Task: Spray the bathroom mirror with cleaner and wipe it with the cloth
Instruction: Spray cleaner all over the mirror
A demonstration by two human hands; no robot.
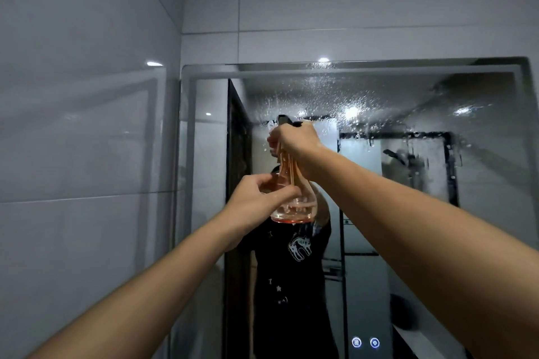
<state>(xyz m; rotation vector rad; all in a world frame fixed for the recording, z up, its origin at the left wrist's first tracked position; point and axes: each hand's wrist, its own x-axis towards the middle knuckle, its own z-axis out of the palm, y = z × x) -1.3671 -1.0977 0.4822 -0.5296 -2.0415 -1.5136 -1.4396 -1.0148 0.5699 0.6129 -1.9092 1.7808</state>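
Observation:
A clear pink spray bottle (293,207) with a black nozzle is held up in front of the bathroom mirror (408,183). My right hand (294,146) grips its neck and trigger at the top. My left hand (262,198) holds the wide lower body from the left. Spray droplets (335,99) cover the mirror's upper middle and run down toward the right. No cloth is in view.
The mirror has a frosted light border (188,183) and two lit touch buttons (365,342) at its lower edge. Glossy white wall tiles (87,125) stand close on the left and above. The reflection shows a person in a black shirt and a shower enclosure.

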